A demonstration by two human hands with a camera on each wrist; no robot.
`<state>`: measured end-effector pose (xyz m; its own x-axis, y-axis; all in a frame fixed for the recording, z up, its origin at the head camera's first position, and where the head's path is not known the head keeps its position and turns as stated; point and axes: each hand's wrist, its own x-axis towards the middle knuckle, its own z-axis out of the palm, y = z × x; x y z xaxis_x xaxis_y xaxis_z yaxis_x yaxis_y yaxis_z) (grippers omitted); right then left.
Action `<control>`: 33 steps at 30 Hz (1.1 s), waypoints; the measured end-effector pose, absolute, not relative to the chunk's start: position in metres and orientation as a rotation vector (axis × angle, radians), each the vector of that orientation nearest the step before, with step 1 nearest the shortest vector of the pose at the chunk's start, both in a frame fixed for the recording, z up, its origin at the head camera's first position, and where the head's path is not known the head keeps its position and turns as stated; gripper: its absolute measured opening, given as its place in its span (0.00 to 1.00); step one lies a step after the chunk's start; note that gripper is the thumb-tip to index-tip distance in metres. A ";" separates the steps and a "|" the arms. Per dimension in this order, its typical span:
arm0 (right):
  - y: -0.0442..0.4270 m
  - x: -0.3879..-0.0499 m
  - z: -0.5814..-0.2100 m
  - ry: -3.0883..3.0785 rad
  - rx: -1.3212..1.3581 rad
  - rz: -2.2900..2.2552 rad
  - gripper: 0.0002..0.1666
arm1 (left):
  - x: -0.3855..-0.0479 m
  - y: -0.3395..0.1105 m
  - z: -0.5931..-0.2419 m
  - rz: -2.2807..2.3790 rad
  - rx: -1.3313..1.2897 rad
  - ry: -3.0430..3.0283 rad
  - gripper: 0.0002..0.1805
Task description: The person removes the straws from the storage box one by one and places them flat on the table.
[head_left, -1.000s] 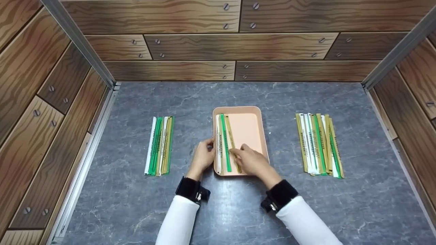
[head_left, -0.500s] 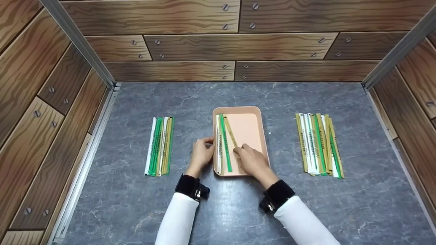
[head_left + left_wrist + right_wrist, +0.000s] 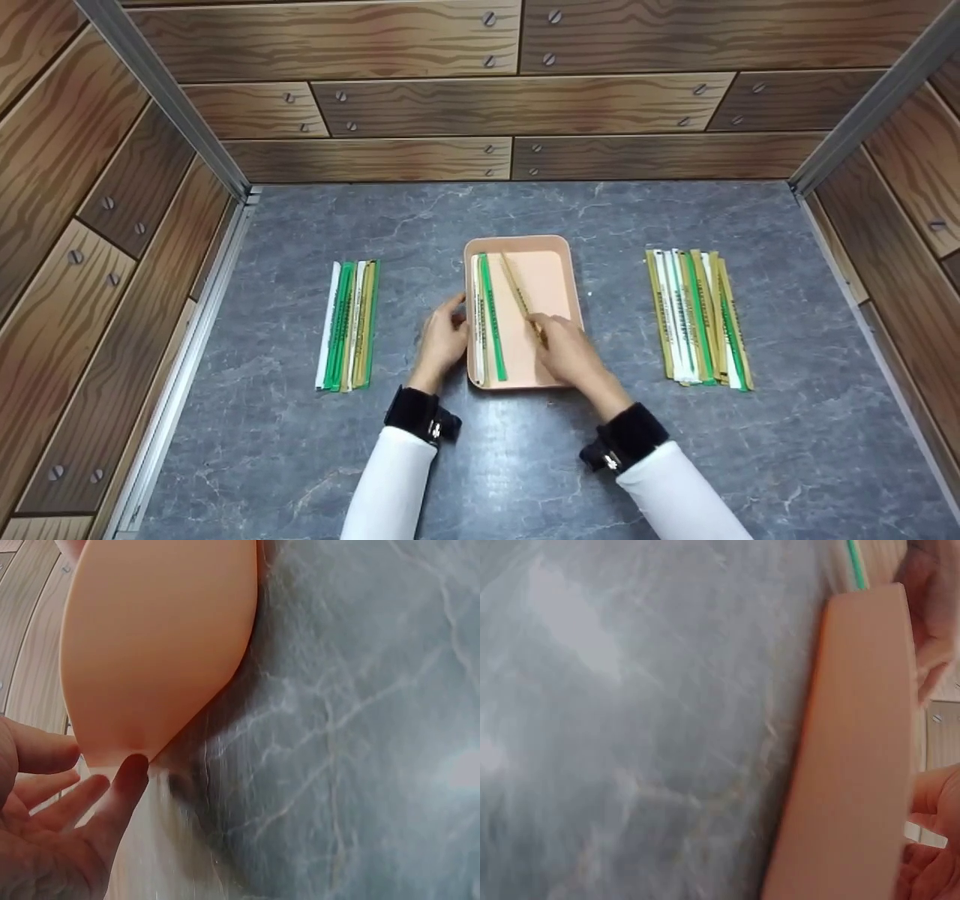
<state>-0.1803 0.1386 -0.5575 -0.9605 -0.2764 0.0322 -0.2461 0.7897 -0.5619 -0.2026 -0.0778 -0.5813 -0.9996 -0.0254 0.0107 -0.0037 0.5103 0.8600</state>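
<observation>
In the head view a peach tray [image 3: 567, 300] holds several slim wrapped straws along its left side, among them a green straw [image 3: 492, 322] and a white straw [image 3: 478, 315]. My right hand [image 3: 568, 349] pinches the near end of a tan straw [image 3: 514, 281], which slants over the tray floor. At the tray's left wall rests my left hand [image 3: 441, 341]. The left wrist view shows its fingertips [image 3: 135, 765] touching the tray's outer wall, fingers spread. In the right wrist view a pale straw end [image 3: 925, 834] shows at the right hand.
A row of wrapped straws [image 3: 349, 326] in white, green and tan lies left of the tray. Another, wider group of straws [image 3: 697, 319] lies to its right. Wood-patterned walls [image 3: 420, 105] enclose the grey marbled table [image 3: 300, 465] on the left, back and right.
My right hand has drawn the tan straw rightward, away from the green one, and the straw now slants more. My left hand stays at the tray's left wall. The camera view has shifted slightly.
</observation>
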 end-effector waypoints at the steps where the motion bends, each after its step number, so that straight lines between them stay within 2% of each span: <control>1: 0.142 -0.180 -0.555 2.914 -0.416 -0.943 0.26 | -0.203 -0.078 -0.582 -1.545 0.011 -2.718 0.31; 4: 0.155 -0.179 -0.546 2.893 -0.388 -1.074 0.31 | -0.203 -0.077 -0.583 -1.576 -0.006 -2.716 0.31; 10: 0.181 -0.178 -0.531 2.930 -0.307 -1.216 0.33 | -0.203 -0.077 -0.584 -1.658 -0.002 -2.688 0.30; 25: 0.271 -0.169 -0.525 3.197 0.107 -0.822 0.28 | -0.205 -0.076 -0.583 -1.666 0.035 -2.706 0.30; 33: 0.306 -0.164 -0.528 3.138 0.272 -0.716 0.28 | -0.204 -0.078 -0.582 -1.655 -0.004 -2.686 0.30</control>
